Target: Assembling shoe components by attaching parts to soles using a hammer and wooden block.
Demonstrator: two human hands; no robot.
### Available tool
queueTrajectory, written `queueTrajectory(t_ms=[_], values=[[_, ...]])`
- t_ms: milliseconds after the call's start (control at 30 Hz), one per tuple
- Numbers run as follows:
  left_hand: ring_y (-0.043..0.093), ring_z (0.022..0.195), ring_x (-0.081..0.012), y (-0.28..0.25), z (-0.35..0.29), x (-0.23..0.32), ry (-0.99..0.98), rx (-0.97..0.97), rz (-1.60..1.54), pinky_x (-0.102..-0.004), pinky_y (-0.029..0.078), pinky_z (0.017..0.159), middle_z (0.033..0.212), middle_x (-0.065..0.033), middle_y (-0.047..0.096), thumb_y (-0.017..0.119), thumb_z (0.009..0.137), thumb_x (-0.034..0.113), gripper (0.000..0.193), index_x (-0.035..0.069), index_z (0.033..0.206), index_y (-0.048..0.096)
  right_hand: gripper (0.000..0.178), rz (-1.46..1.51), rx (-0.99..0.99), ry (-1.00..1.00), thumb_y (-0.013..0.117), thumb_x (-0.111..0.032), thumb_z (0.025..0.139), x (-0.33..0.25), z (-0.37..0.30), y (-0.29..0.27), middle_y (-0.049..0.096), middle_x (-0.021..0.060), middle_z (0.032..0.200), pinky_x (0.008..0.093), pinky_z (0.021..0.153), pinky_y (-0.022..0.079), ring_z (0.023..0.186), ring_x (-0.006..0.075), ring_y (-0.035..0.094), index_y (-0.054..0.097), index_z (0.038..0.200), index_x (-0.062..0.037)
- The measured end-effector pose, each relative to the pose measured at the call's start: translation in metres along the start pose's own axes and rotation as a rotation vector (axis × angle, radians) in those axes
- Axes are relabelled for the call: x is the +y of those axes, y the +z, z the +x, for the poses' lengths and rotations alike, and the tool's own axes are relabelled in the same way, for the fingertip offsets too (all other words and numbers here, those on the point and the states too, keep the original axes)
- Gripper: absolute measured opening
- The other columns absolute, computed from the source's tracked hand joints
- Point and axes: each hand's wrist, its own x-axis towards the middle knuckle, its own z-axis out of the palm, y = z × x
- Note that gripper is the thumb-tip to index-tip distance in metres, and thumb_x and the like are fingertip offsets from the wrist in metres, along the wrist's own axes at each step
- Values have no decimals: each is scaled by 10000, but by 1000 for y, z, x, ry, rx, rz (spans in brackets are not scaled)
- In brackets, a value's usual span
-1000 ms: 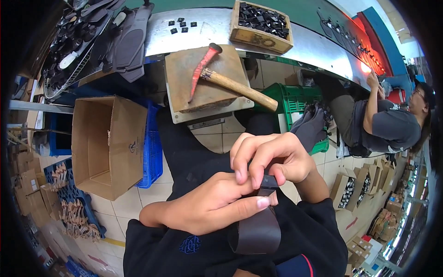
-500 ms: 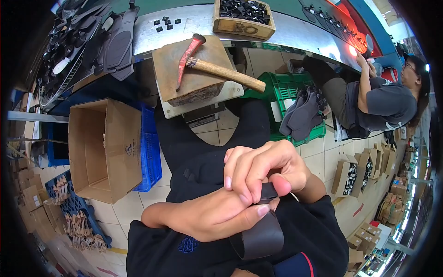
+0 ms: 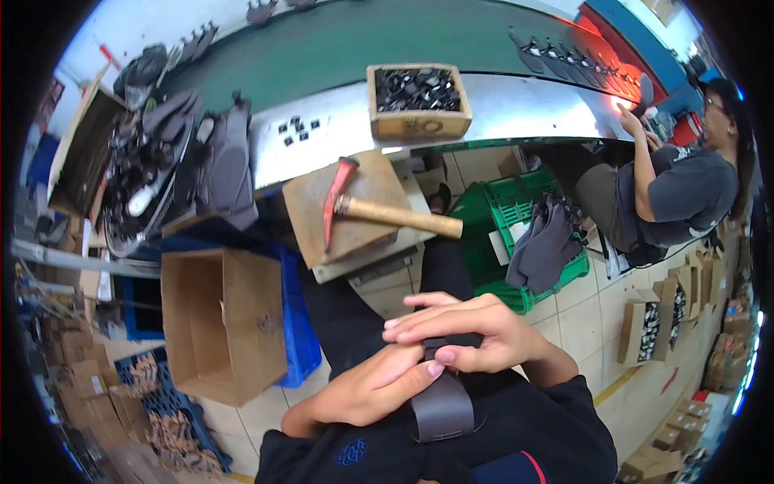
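The dark strap (image 3: 443, 410) is curving in front of the black shirt (image 3: 556, 423); from afar, I'm watching the left hand (image 3: 375, 389) pinching it and the right hand (image 3: 484, 329) grasping its upper end.

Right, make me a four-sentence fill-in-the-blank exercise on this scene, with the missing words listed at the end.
1. Of the left hand and right hand on the dark strap, the one nearer the plastic crate is the ____ hand.
2. That crate is coloured ____.
3. The hammer on the block has a mostly ____ head.
4. The open box full of small black pieces is made of ____.

Missing words: right; green; red; wood.
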Motion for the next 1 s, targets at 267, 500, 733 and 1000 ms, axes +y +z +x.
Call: queueTrajectory(t_ms=[267,500,733,1000], values=[[513,1169,-156,-9,19,-13,-217,80,-243,-281,386,1014,1206,-78,591,447,1072,279,401,-42,1294,539,289,43,115,93,578,-111,962,28,1,-7,720,182,1151,403,1029,505,1134,299,683,681,1187,39],[608,1187,-240,-21,45,-47,-84,290,-807,-365,495,984,1313,-168,602,510,1008,453,642,-35,1421,453,267,117,537,88,494,-92,1025,38,11,-34,710,149,1099,340,961,522,1043,221,692,617,1217,47],[569,1154,-142,-27,20,-26,75,504,-62,-294,452,1005,1250,-82,620,623,983,66,358,-20,1325,563,435,-110,730,-156,509,-104,1036,48,33,-57,542,181,1429,354,1088,410,1336,258,522,443,1429,69],[586,1200,-236,-252,17,15,339,1306,474,-321,425,1048,1355,-184,594,518,1014,46,429,-75,1423,480,359,-202,1053,78,482,-193,1062,51,-22,-90,614,123,1330,317,958,496,1099,197,650,564,1338,21]])
